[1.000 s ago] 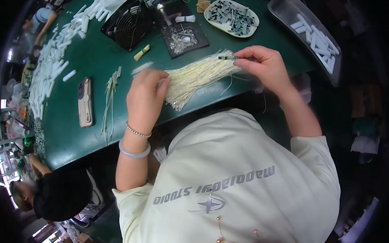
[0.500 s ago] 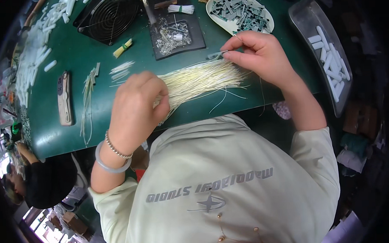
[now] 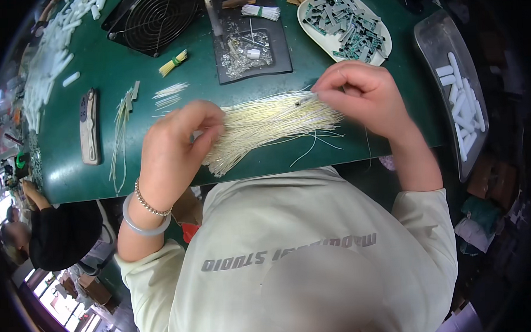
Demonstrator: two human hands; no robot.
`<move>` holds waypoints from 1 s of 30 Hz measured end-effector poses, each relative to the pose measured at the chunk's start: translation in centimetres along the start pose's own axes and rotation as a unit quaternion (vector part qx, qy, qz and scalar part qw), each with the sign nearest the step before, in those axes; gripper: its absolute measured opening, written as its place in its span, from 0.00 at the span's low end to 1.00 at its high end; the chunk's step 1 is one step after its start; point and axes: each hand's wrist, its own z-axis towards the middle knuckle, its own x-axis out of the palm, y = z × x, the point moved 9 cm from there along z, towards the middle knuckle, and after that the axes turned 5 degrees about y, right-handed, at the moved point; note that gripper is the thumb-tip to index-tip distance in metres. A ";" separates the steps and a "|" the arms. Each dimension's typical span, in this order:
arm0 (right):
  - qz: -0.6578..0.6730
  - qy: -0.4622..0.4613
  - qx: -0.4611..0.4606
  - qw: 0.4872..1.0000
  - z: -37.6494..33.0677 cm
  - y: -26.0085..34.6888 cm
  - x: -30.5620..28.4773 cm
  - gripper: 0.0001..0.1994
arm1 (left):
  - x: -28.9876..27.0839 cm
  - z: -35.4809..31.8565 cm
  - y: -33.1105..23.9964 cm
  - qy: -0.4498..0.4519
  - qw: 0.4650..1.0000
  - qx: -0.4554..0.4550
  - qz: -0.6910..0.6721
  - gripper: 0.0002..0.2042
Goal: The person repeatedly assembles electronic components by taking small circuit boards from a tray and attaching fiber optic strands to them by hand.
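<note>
A wide bundle of thin cream wires (image 3: 270,122) lies across the green table in front of me. My left hand (image 3: 177,143) is closed in a pinch by the bundle's left end; what its fingertips hold, if anything, is hidden. Above the right end, my right hand (image 3: 365,98) pinches a small circuit board (image 3: 305,99) between thumb and forefinger, with a dark part on its near end. A thin wire (image 3: 367,142) trails down beside that hand. Beyond it, an oval cream plate (image 3: 388,51) holds many small green-grey boards (image 3: 345,23).
A metal tray (image 3: 425,40) of white tubes (image 3: 463,103) stands at the right. Behind the wires are a dark mat (image 3: 230,73) with clear bits and a black fan (image 3: 161,23). Wired boards (image 3: 123,115), a long beige tool (image 3: 90,131) and white tubes (image 3: 49,80) lie left.
The view has shifted slightly. My right hand has come nearer, carrying the small board over the wires. My left fingertips have moved away from me, uncovering more of the bundle's left end.
</note>
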 end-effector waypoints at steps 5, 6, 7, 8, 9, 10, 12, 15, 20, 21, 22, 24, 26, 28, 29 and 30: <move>-0.032 0.089 -0.099 0.991 0.1 3.8 3.4 0.04 | -0.8 -0.3 -1.1 -0.023 1.000 0.020 -0.004 0.05; -0.033 0.088 -0.099 0.991 0.5 4.1 3.9 0.04 | -0.8 -0.2 -1.5 -0.023 0.999 0.022 -0.004 0.05; -0.051 0.109 -0.100 0.988 0.9 4.3 4.9 0.04 | -1.3 -0.2 -2.2 -0.041 0.998 0.039 -0.031 0.06; -0.069 0.130 -0.101 0.984 1.2 4.5 5.8 0.05 | -1.8 -0.3 -2.8 -0.060 0.995 0.055 -0.058 0.06; -0.086 0.110 -0.136 0.981 1.5 4.8 5.8 0.06 | -2.3 -0.1 -3.0 -0.061 0.995 0.057 -0.058 0.06; -0.088 0.109 -0.137 0.981 1.8 4.8 5.6 0.06 | -3.7 -0.2 -3.7 -0.112 0.989 0.088 -0.047 0.06; -0.101 0.157 -0.107 0.977 2.1 4.2 5.6 0.06 | -5.3 -0.9 -3.8 -0.166 0.978 0.118 -0.036 0.07; -0.080 0.167 -0.097 0.978 2.3 3.3 4.6 0.05 | -7.7 -3.5 -0.7 -0.219 0.975 0.017 -0.018 0.07; -0.064 0.181 -0.118 0.974 2.5 4.2 5.9 0.04 | -4.4 -4.7 0.8 -0.038 0.992 -0.035 0.119 0.11; -0.066 0.182 -0.117 0.974 2.9 4.4 6.4 0.04 | -4.5 -4.1 -0.7 -0.074 0.983 0.015 0.166 0.12; -0.082 0.197 -0.124 0.969 3.1 4.7 7.0 0.04 | -4.5 -3.5 -2.3 -0.109 0.969 0.064 0.213 0.12; -0.100 0.213 -0.134 0.963 3.5 5.3 7.8 0.04 | -2.7 -1.8 -2.6 -0.087 0.983 0.126 0.103 0.12; -0.118 0.206 -0.164 0.958 3.6 6.3 8.0 0.04 | -0.4 -0.2 -1.2 -0.023 0.995 0.085 -0.044 0.09; -0.118 0.191 -0.164 0.961 3.5 6.7 7.4 0.04 | 0.4 0.5 -1.1 0.009 0.994 0.062 -0.091 0.08; -0.114 0.178 -0.166 0.963 3.5 6.9 7.0 0.04 | 1.1 0.8 -0.7 0.040 0.989 0.035 -0.135 0.06; -0.117 0.177 -0.164 0.963 3.4 6.7 6.8 0.04 | 1.1 0.9 -0.7 0.042 0.989 0.038 -0.136 0.06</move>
